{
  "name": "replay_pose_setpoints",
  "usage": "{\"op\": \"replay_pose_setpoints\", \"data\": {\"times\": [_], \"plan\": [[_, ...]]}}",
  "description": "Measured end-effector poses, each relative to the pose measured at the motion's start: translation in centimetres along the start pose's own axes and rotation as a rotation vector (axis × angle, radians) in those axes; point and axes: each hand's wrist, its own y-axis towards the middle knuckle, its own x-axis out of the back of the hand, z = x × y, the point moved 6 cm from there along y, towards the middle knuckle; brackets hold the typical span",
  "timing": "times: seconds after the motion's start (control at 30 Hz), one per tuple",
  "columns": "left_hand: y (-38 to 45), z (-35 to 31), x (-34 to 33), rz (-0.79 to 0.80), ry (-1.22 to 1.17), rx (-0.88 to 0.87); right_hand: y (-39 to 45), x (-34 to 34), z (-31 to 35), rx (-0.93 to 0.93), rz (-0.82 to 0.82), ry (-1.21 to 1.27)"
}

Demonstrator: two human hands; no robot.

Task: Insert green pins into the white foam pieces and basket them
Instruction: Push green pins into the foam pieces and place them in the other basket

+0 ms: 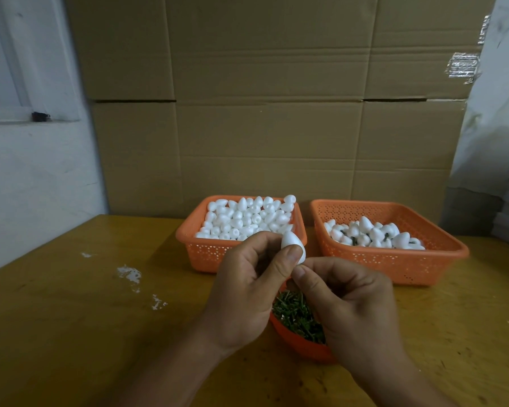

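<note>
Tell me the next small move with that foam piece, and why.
Probably press the pin home. The left hand pinches the white foam piece while the right hand meets its lower end, above the bowl of green pins. The pin itself is hidden; the right basket takes pinned pieces afterwards.

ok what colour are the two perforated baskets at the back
Orange, both the left basket and the right basket, clearest in the head view.
</note>
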Motion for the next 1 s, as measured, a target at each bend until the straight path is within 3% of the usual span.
{"op": "replay_pose_setpoints", "data": {"times": [0.4, 0.6, 0.73, 1.0], "plan": [[-0.2, 0.1, -0.4, -0.015, -0.011, -0.01, 0.1, -0.3, 1.1, 0.075, 0.059, 0.091], [-0.2, 0.4, -0.7, 0.045, -0.019, 0.018, 0.6, 0.6, 0.0, -0.027, -0.019, 0.018], [-0.4, 1.6, -0.4, 0.02, 0.069, 0.069, 2.3, 2.2, -1.2, -0.062, -0.047, -0.245], [-0.6, 3.0, 0.3, -0.009, 0.282, 0.091, 9.0, 11.1, -5.4, -0.189, -0.256, -0.798]]}}
